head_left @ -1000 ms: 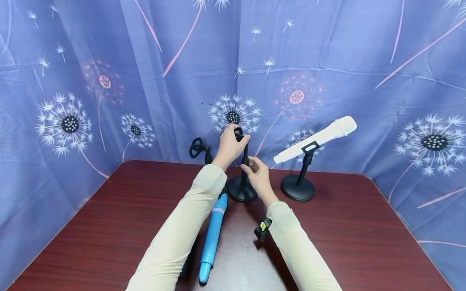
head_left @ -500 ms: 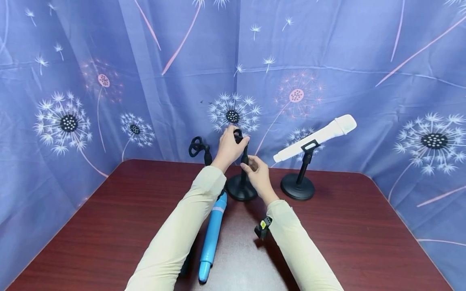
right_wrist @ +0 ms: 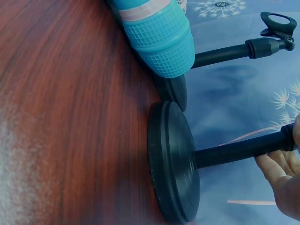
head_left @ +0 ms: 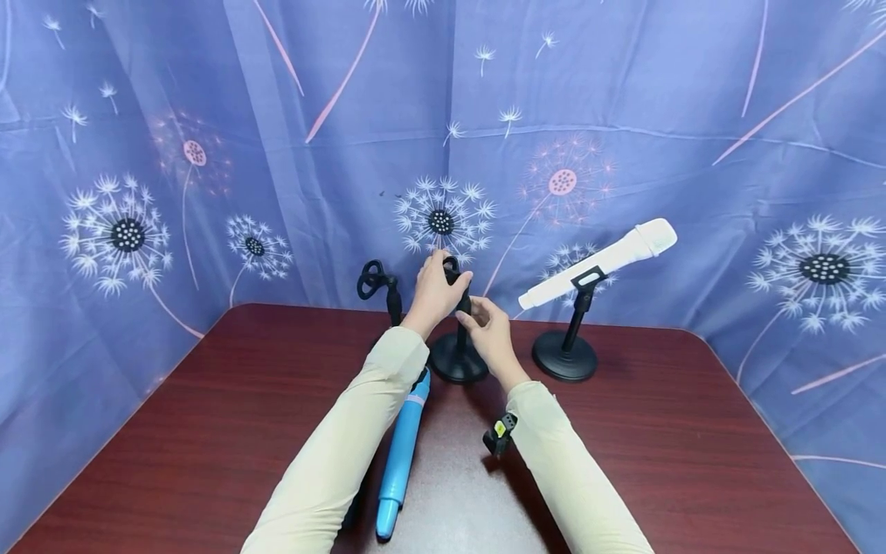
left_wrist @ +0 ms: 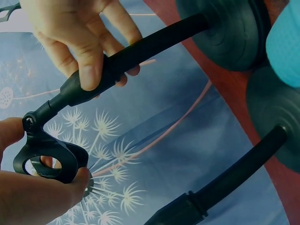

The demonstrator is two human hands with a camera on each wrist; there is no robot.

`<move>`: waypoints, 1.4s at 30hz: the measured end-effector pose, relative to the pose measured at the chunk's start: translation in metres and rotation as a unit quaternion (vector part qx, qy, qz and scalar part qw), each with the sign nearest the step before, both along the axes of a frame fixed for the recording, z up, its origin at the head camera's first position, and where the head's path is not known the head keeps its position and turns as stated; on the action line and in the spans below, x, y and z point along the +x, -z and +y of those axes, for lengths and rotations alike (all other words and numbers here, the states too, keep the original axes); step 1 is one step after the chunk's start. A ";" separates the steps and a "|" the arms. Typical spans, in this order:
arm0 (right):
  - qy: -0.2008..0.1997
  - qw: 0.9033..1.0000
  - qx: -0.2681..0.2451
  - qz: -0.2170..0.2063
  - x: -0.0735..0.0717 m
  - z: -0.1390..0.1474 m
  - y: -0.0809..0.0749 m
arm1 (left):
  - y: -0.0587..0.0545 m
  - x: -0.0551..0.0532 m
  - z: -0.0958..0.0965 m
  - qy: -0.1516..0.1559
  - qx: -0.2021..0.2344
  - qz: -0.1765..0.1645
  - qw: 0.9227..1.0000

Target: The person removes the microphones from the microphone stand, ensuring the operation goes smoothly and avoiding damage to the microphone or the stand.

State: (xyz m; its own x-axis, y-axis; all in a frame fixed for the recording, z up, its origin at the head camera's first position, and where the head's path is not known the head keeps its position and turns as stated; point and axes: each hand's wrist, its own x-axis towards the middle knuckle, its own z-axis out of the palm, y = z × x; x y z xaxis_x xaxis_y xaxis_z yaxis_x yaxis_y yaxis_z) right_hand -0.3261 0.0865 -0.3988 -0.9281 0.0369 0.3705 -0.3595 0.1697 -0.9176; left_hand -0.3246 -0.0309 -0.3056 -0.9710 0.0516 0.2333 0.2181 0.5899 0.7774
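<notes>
In the head view, a black desktop microphone stand [head_left: 460,360] stands upright at the back middle of the table. My left hand [head_left: 434,291] pinches its clip between thumb and fingers; the left wrist view shows this clip [left_wrist: 75,157] up close. Lower down, my right hand [head_left: 490,331] holds the stand's collar [left_wrist: 77,89], thumb on one side and fingers on the other. A blue microphone [head_left: 401,458] lies beside my left forearm, its grille end toward the stands. To the left is a second black stand [head_left: 393,300] with an unfilled clip, partly hidden by my left arm.
At the right, a third black stand [head_left: 566,358] bears a white microphone [head_left: 598,265], tilted up to the right. A dark object [head_left: 351,504] is mostly hidden under my left sleeve. Behind the reddish-brown table [head_left: 664,446] hangs a blue dandelion-print curtain [head_left: 332,192].
My left hand and the clip have come down a little, and less of the thin rod shows above the collar. My right hand stays at the collar.
</notes>
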 end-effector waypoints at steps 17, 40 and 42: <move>0.006 1.000 0.020 -0.004 0.007 -0.001 0.000 | 0.013 0.000 0.001 -0.003 -0.006 0.017 1.000; -0.056 0.989 0.136 0.023 0.039 0.054 -0.012 | 0.015 0.001 0.006 -0.023 -0.053 0.065 0.996; -0.054 0.991 0.120 0.025 0.040 0.061 -0.012 | 0.014 0.000 0.006 -0.022 -0.070 0.073 0.995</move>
